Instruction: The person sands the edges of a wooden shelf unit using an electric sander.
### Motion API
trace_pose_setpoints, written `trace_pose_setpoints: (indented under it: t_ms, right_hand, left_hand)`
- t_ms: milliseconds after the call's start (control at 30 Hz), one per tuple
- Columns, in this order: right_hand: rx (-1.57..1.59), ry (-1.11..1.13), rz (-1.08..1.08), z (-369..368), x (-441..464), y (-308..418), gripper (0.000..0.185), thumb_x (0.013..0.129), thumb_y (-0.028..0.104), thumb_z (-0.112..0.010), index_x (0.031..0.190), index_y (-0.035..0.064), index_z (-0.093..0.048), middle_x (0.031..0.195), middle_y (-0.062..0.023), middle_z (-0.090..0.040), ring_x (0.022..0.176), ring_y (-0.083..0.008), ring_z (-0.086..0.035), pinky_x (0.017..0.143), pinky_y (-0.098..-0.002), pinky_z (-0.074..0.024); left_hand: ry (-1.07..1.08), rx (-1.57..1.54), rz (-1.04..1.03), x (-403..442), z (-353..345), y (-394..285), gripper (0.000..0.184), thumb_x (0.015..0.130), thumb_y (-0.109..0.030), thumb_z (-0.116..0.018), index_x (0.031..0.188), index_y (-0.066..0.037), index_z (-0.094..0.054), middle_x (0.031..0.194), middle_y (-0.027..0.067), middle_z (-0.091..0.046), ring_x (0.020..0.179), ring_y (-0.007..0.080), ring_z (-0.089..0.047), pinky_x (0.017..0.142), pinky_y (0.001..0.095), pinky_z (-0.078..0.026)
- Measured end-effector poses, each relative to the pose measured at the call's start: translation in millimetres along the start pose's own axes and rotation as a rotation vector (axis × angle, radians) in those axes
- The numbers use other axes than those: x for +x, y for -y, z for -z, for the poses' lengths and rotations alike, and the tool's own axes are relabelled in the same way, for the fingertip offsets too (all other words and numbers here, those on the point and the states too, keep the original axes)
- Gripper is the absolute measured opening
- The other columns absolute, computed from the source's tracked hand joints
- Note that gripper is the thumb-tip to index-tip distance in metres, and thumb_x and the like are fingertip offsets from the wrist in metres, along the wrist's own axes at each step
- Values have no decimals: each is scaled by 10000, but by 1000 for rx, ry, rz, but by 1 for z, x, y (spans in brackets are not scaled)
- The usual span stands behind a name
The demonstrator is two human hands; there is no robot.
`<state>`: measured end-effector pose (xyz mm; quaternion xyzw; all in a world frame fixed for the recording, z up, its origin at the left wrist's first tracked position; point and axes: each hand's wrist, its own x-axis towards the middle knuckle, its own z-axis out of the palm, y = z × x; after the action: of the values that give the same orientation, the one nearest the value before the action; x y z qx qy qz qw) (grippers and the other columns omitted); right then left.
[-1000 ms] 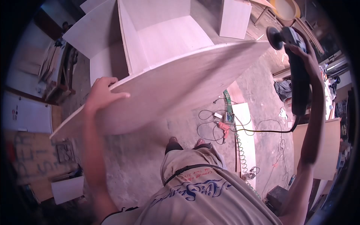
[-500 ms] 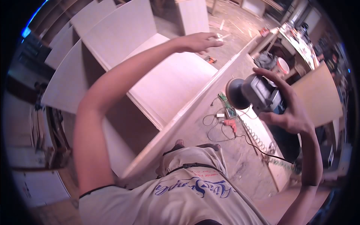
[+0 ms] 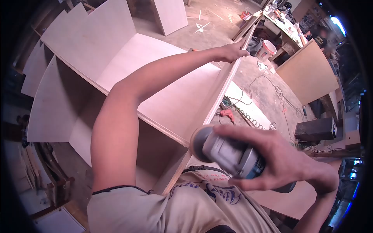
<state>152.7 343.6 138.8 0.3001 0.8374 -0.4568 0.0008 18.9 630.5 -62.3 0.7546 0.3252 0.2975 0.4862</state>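
Sander [image 3: 225,151] is moving to panel [image 3: 221,89] edge
Right hand [image 3: 274,157] half-wrapping it, left hand [image 3: 232,53] gripping panel; seemingly edge-sanding, needing steadiness.

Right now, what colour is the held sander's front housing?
Front housing: silver-grey; head view shows it.

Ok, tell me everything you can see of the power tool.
The power tool has a dark round disc with a tan rim, a grey, metal-looking head and a bluish section by the palm. It is held tilted in the right hand, between thumb and fingers. The disc is turned toward the edge of the pale panel; whether they touch, or the disc is spinning, I can't tell. The hand hides much of the rear.
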Motion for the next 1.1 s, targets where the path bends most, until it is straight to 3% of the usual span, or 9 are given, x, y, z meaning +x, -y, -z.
trace_pose_setpoints:
  t_ms: [133, 233, 333, 433, 567, 700, 767, 833, 1100]
  right_hand:
    - [-6, 85, -27, -10, 6, 10, 913, 765, 276, -800, 1575, 189, -389, 1088, -227, -672, 981, -425, -696, 915, -462, -575]
    - [-42, 59, -124, 1, 8, 7, 884, 747, 223, -877, 1520, 65, -480, 1344, -199, -647, 1199, -302, -679, 1046, -389, -529]
    - [-45, -93, -61, 8, 21, -3, 875, 719, 191, -836, 1508, 66, -479, 1351, -180, -647, 1227, -314, -664, 1079, -409, -498]
    - [-93, -177, -148, 20, 28, -4, 855, 703, 218, -825, 1477, 53, -503, 1349, -170, -641, 1255, -294, -639, 1109, -412, -464]
    - [-92, -265, -183, 28, 27, -1, 882, 678, 237, -836, 1468, 27, -505, 1370, -174, -623, 1272, -279, -621, 1117, -412, -450]
    - [4, -68, -30, 8, 19, 7, 895, 721, 241, -873, 1499, 27, -486, 1336, -199, -642, 1198, -288, -668, 1016, -402, -533]
    - [-51, 105, -88, 3, 14, 12, 882, 750, 253, -888, 1502, 28, -484, 1278, -194, -667, 1129, -281, -699, 963, -391, -565]
    - [-86, 117, -75, -2, 12, 16, 882, 755, 246, -895, 1503, 27, -483, 1250, -182, -675, 1099, -272, -707, 947, -384, -575]
    - [-4, -19, -60, 26, 21, -13, 863, 736, 205, -871, 1494, 33, -495, 1355, -204, -641, 1250, -300, -651, 1060, -402, -503]
  left_hand:
    - [1, 3, -60, 5, -1, 8, 879, 995, -427, -564, 1681, -254, -44, 1581, 189, -366, 1364, 326, -460, 1040, 454, -484]
    - [28, -86, 41, -13, -1, -15, 868, 995, -431, -563, 1680, -247, -63, 1565, 180, -378, 1352, 319, -466, 1043, 459, -490]
    - [41, -119, 105, -16, 0, -19, 869, 995, -441, -565, 1680, -242, -68, 1569, 175, -378, 1354, 315, -468, 1063, 476, -486]
    - [3, -44, 11, -15, 2, -11, 892, 997, -457, -576, 1680, -218, -55, 1567, 176, -380, 1356, 304, -468, 1068, 470, -482]
    - [57, -130, 138, -13, 5, -14, 912, 1005, -474, -579, 1681, -200, -31, 1563, 160, -386, 1351, 284, -464, 1065, 452, -480]
    - [79, -128, 187, -17, 7, -18, 909, 1011, -481, -574, 1683, -219, -22, 1558, 150, -388, 1304, 263, -474, 1040, 444, -485]
    - [87, -125, 168, -18, 6, -20, 911, 1011, -485, -574, 1684, -227, -17, 1555, 149, -385, 1278, 257, -478, 1030, 443, -484]
    - [72, -112, 128, -18, 4, -24, 921, 1009, -490, -576, 1684, -230, -7, 1550, 152, -383, 1252, 252, -481, 1021, 440, -483]
    - [84, -131, 191, -28, 7, -38, 981, 992, -530, -587, 1678, -178, 20, 1687, 200, -211, 1473, 335, -360, 1145, 477, -423]
